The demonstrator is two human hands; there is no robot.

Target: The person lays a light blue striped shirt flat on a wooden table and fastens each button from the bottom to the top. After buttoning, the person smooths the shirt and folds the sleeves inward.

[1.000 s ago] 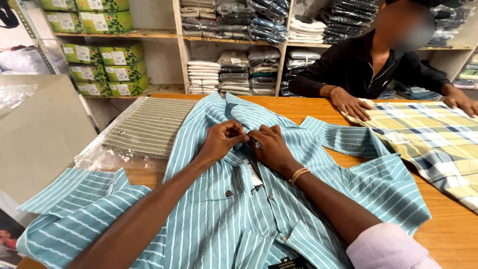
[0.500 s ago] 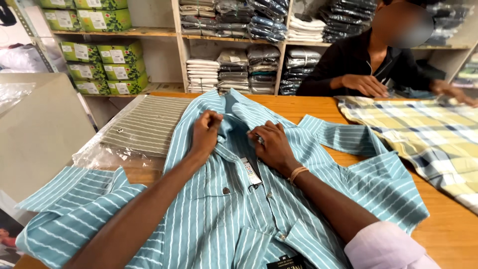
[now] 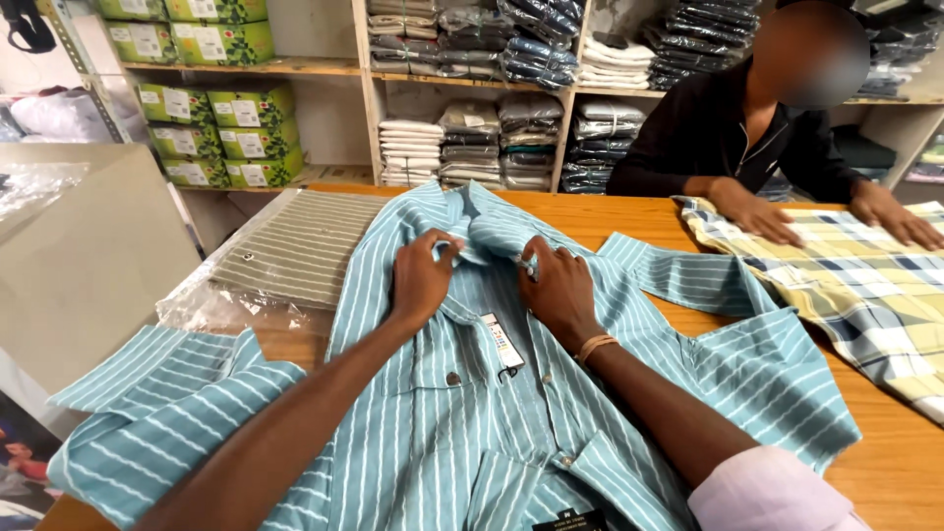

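A grey-striped folded shirt in a clear plastic bag [image 3: 295,246] lies on the left of the wooden table [image 3: 885,462]. On the right, a yellow and blue checked shirt [image 3: 865,285] is spread out, with a co-worker in a black top [image 3: 728,128] pressing both hands on it. Far behind, shelves [image 3: 295,67] hold green boxes [image 3: 206,128] on the left and stacks of folded shirts [image 3: 492,138] in the middle.

A light blue shirt with thin white stripes [image 3: 551,393] covers the orange-brown wooden table [image 3: 905,462]; upper left, a grey-green striped garment in clear plastic [image 3: 295,246] and green boxes [image 3: 206,133]; right, a yellow, blue and white checked shirt [image 3: 865,285] under the hands of a person in black [image 3: 728,138]
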